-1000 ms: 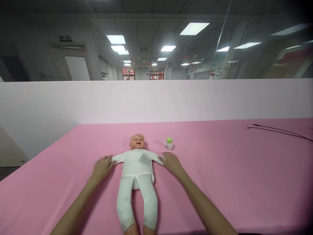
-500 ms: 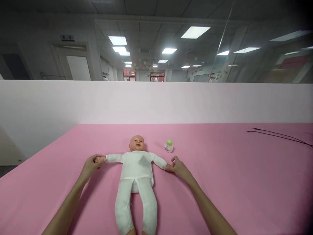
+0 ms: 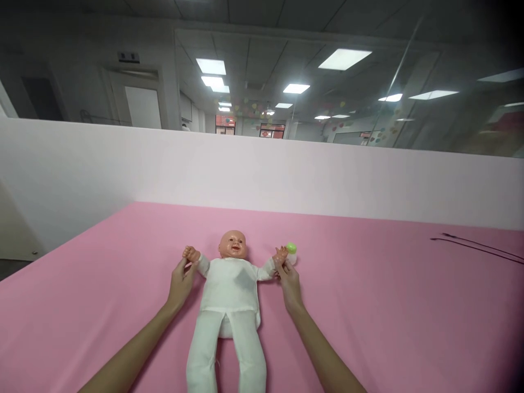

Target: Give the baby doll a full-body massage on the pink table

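Note:
A baby doll [image 3: 231,289] in a white suit lies on its back on the pink table [image 3: 388,305], head away from me. My left hand [image 3: 180,281] pinches the doll's right wrist and holds that arm raised beside its head. My right hand [image 3: 287,278] grips the doll's other wrist, and that arm is lifted too. A small white bottle with a green cap [image 3: 291,249] stands just behind the doll's raised hand, partly hidden by it.
A white partition wall [image 3: 262,169] runs along the table's far edge. Thin black cables [image 3: 475,244] lie at the far right. The table's left edge [image 3: 61,248] slants down toward me. An office ceiling with lights shows beyond.
Both hands have swung the doll's arms from stretched out sideways to bent upward beside its head. My view has shifted and tilted slightly.

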{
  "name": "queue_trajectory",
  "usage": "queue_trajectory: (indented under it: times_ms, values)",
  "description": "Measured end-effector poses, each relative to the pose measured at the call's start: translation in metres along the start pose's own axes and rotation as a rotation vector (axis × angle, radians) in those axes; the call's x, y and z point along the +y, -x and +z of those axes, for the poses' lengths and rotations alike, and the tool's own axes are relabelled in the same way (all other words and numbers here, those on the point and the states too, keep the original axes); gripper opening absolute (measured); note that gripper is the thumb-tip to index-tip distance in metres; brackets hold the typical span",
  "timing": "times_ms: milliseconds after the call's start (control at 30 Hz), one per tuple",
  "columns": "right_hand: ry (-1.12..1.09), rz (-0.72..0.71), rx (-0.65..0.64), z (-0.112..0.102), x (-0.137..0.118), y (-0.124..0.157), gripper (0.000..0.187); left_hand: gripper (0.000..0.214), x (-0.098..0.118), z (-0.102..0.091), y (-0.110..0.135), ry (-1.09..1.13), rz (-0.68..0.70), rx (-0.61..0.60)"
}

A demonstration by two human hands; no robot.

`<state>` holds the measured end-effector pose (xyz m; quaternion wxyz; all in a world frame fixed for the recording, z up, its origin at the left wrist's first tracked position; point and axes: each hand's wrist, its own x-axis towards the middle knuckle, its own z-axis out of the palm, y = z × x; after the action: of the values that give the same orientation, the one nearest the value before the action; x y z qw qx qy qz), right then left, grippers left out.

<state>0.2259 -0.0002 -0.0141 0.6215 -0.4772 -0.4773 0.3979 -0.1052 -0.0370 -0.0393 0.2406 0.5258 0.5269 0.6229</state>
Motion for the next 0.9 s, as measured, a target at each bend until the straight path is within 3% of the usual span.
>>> queue_trajectory:
  times_ms: [100,233,333,467,567,700,800,900]
  values:
    - [0.111,-0.142,-0.116,-0.002,-0.008,0.009,0.057,0.036,0.004,-0.004,0.008,-0.100,0.187,-0.106]
    - [0.392,-0.401,-0.447,0.001,-0.020,0.026,0.035,0.032,0.023,-0.008,0.013,-0.278,0.472,-0.399]
    - [0.564,-0.530,-0.648,0.005,-0.022,0.038,0.027,0.030,0.031,-0.008,0.012,-0.344,0.565,-0.528]
    - [0.630,-0.585,-0.703,0.010,-0.020,0.046,0.030,0.029,0.031,-0.006,0.014,-0.357,0.578,-0.587]
    - [0.486,-0.479,-0.553,0.013,-0.014,0.045,0.026,0.029,0.025,-0.002,0.017,-0.242,0.435,-0.436]
    - [0.059,-0.096,-0.146,0.009,0.003,0.029,0.045,0.037,0.010,-0.005,0.008,0.000,0.041,-0.030]
    - [-0.207,0.159,0.105,-0.004,0.014,0.013,0.044,0.049,0.000,-0.015,-0.005,0.186,-0.268,0.244]
    - [-0.316,0.245,0.130,-0.015,0.013,0.004,0.041,0.050,0.003,-0.023,-0.012,0.277,-0.340,0.359]
